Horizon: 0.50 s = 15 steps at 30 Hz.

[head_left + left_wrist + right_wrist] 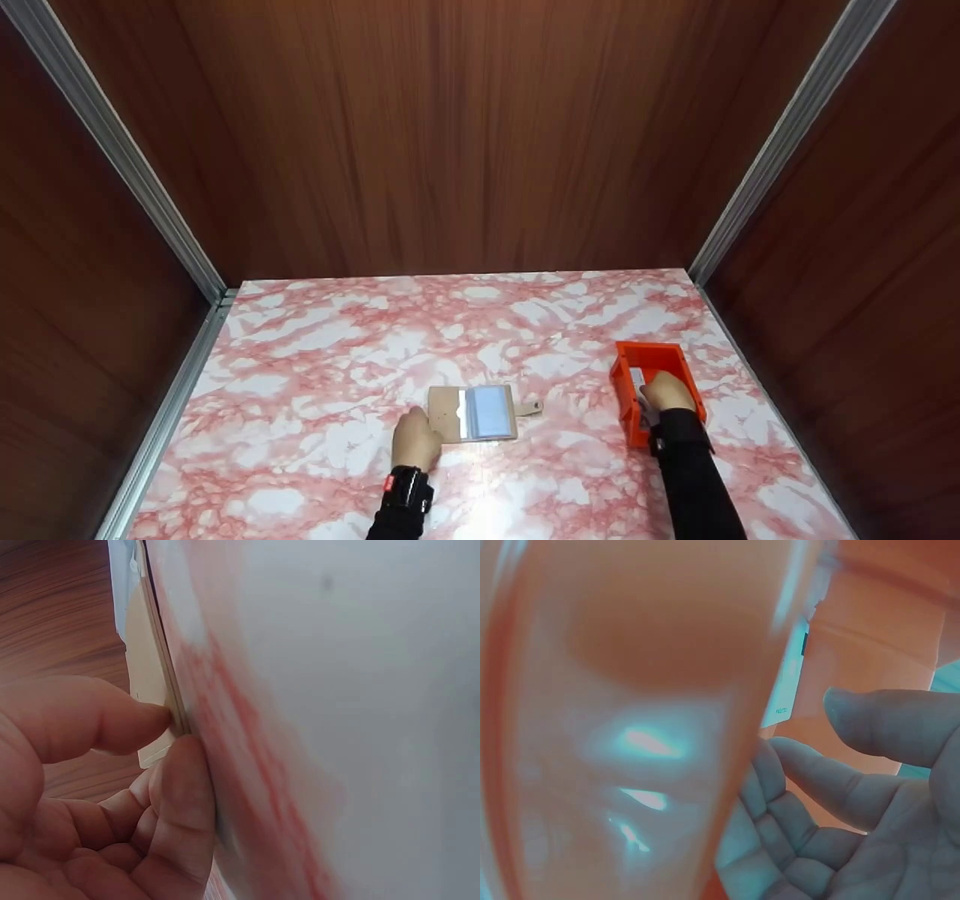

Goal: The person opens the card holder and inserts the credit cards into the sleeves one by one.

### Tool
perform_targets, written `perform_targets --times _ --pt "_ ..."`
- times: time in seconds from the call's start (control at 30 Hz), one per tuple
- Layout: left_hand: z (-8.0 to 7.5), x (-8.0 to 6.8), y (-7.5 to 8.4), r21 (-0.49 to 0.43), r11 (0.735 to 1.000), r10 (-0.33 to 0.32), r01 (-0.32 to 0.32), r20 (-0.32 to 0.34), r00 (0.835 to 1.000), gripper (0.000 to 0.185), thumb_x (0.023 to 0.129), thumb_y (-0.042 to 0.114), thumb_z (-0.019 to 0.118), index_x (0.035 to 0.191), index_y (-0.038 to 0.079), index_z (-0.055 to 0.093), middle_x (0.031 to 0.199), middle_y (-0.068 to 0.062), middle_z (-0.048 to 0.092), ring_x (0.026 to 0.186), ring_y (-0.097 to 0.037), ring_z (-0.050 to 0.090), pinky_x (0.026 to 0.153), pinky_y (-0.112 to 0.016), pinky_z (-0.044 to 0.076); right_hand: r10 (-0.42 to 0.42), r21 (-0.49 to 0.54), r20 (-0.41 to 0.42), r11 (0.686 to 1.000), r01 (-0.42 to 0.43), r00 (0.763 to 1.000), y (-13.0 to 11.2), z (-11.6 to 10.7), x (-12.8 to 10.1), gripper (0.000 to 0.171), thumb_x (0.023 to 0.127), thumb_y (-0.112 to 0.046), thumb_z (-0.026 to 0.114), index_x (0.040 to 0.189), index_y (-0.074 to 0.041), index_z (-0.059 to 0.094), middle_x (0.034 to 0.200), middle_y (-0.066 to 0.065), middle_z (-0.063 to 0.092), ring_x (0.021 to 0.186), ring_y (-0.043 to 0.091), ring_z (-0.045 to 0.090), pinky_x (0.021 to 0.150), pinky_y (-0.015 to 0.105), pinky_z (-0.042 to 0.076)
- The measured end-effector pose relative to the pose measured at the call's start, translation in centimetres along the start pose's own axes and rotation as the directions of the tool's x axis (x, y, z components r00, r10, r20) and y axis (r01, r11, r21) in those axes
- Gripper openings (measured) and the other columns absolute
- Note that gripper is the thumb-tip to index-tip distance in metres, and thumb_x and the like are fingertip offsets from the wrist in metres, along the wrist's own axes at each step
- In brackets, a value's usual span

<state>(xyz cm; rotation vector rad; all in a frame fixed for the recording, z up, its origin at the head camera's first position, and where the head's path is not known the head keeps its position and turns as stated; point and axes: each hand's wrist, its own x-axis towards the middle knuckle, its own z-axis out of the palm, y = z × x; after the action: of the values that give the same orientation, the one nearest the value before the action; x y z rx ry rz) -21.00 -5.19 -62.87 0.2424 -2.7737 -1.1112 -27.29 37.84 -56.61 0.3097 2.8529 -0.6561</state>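
A tan card holder (448, 424) lies spread on the table with its clear sleeves (491, 411) showing and a snap strap (529, 408) sticking out to the right. At its left edge, my left hand (417, 441) pinches the cover between thumb (135, 724) and index finger, as the left wrist view shows. My right hand (667, 391) reaches inside an orange bin (649, 350). Its thumb (892, 720) stands apart from the bent fingers, and nothing is between them. Close by in the bin is a white card (784, 694), partly hidden by a blurred bin wall.
The table (330, 360) has a pink and white marbled top. Brown wood-grain panels (450, 150) rise at the back and both sides, with metal rails (787, 135) along the corners. The bin stands near the table's right edge.
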Motion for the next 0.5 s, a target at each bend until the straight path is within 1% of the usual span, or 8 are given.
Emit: perform_targets --times 0.13,0.27,0.4,0.5 --pt "0.04 0.05 -0.06 0.010 1.000 0.015 -0.015 -0.014 1.000 0.017 0.068 -0.008 0.063 0.084 -0.005 0.057 0.077 -0.019 0.060 0.076 -0.041 0.062 0.074 -0.053 0.050 0.011 0.032 0.006 0.999 -0.012 1.000 0.03 -0.02 -0.07 0.022 0.089 -0.011 0.056 0.072 0.002 0.060 0.083 0.020 0.062 0.077 0.032 0.055 0.080 0.045 0.047" --pt "0.17 0.15 -0.13 0.013 1.000 0.002 -0.002 -0.011 1.000 0.018 0.069 -0.008 0.063 0.085 -0.005 0.057 0.078 -0.019 0.060 0.077 -0.041 0.063 0.076 -0.052 0.050 0.018 0.040 -0.004 0.999 -0.018 1.000 0.20 0.06 -0.11 0.026 0.089 -0.012 0.056 0.064 -0.006 0.055 0.075 0.014 0.059 0.073 0.030 0.055 0.073 0.041 0.045" --pt "0.20 0.20 -0.14 0.002 1.000 -0.005 0.005 -0.008 1.000 0.020 0.069 -0.008 0.064 0.088 -0.006 0.058 0.079 -0.019 0.061 0.078 -0.040 0.063 0.077 -0.052 0.050 0.019 0.030 -0.018 0.999 -0.018 1.000 0.23 0.00 -0.18 0.027 0.088 -0.013 0.056 0.062 -0.008 0.053 0.073 0.011 0.057 0.071 0.029 0.054 0.068 0.038 0.043" --pt "0.20 0.17 -0.15 -0.014 1.000 -0.007 0.007 -0.010 1.000 0.020 0.068 -0.008 0.063 0.087 -0.006 0.058 0.078 -0.018 0.060 0.077 -0.040 0.063 0.076 -0.052 0.050 0.027 0.028 -0.013 0.999 -0.027 1.000 0.11 -0.11 -0.17 0.028 0.089 -0.013 0.056 0.061 -0.009 0.053 0.068 0.010 0.054 0.067 0.028 0.052 0.065 0.036 0.042"
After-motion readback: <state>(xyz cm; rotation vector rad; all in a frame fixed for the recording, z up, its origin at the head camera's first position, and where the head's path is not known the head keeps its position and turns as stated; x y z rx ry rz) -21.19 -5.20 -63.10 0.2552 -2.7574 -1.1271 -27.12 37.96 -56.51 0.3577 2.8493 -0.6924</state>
